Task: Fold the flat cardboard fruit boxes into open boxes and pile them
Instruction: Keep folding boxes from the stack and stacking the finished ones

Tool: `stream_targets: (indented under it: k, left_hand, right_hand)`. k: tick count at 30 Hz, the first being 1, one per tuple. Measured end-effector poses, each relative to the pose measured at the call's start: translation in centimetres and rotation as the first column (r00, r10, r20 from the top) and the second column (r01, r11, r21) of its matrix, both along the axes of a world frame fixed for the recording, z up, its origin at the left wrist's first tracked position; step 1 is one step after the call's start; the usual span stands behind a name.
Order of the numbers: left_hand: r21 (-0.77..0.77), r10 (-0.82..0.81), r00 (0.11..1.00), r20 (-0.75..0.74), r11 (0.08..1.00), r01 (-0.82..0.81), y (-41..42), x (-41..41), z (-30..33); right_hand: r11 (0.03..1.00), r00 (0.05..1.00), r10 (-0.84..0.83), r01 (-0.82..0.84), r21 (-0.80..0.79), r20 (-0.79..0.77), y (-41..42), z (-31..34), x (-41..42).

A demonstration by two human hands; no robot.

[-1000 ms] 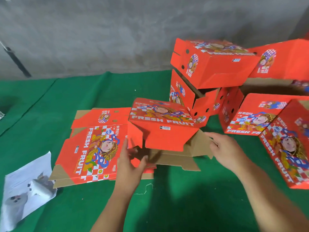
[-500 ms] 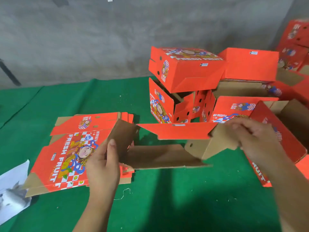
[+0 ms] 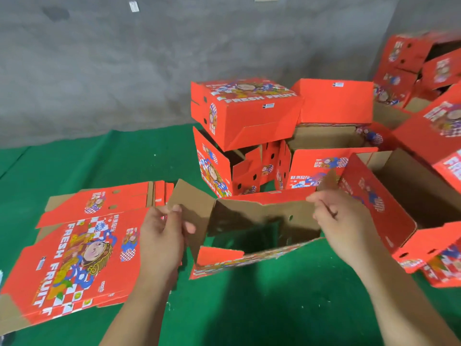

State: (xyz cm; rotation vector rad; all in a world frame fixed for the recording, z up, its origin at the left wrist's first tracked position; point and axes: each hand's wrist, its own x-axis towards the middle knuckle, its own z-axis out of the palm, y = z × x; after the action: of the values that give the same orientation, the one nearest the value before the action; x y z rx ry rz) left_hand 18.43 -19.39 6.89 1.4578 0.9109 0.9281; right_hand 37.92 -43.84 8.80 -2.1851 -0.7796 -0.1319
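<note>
A half-opened red fruit box (image 3: pixel 259 221) stands on the green cloth between my hands, brown inside showing, with no bottom closed under it. My left hand (image 3: pixel 162 233) grips its left end flap, fingers curled over the flap's edge. My right hand (image 3: pixel 336 221) pinches the right end flap near its top corner. A stack of flat red boxes (image 3: pixel 82 250) printed "FRESH FRUIT" lies to the left. Several folded red boxes (image 3: pixel 244 113) are piled behind and to the right.
A green cloth (image 3: pixel 249 308) covers the floor, which ends at a grey concrete wall (image 3: pixel 124 71). An open folded box (image 3: pixel 411 191) lies close to my right wrist. More red boxes (image 3: pixel 419 61) are heaped at the far right.
The box has gone from a flattened sleeve to a squared open shape. Both hands moved outward to its end flaps. The view has shifted, showing more boxes on the right.
</note>
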Motion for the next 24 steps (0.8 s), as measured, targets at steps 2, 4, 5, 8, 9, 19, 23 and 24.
stream_targets:
  k: [2,4,5,8,9,19,23,24]
  left_hand:
    - [0.071,0.058,0.998,-0.023,0.996,-0.056,0.4,0.4,-0.3]
    - [0.117,0.126,0.992,0.018,0.985,-0.128,1.1,0.8,-0.6]
    - [0.156,0.141,0.99,-0.007,0.978,-0.138,1.5,0.9,-0.8]
    - [0.133,0.128,0.991,-0.038,0.984,-0.122,2.1,0.6,-1.5]
    - [0.082,0.11,0.994,0.007,0.991,-0.11,2.2,0.4,-1.8]
    - [0.441,-0.022,0.632,-0.775,0.697,0.565,4.1,-2.1,-4.6]
    - [0.274,-0.036,0.637,-0.77,0.883,0.381,5.1,-0.2,-3.6]
    - [0.267,-0.041,0.702,-0.711,0.908,0.323,5.7,0.3,-3.5]
  right_hand:
    - [0.983,0.995,0.098,-0.101,-0.152,-0.027,0.7,-0.2,-0.5]
    - [0.944,0.982,0.153,-0.179,-0.278,-0.114,1.4,-0.2,-0.8]
    - [0.92,0.971,0.173,-0.219,-0.325,-0.164,1.8,-0.2,-0.9]
    - [0.821,0.939,0.228,-0.328,-0.468,-0.258,2.9,0.1,-0.5]
    - [0.796,0.928,0.233,-0.354,-0.491,-0.291,3.3,0.4,-0.1]
    - [0.79,0.615,0.254,-0.577,-0.207,-0.747,5.5,1.3,3.3]
    - [0.77,0.523,0.315,-0.629,-0.109,-0.792,4.6,1.0,3.8]
    - [0.762,0.541,0.316,-0.634,-0.132,-0.779,4.2,1.0,3.9]
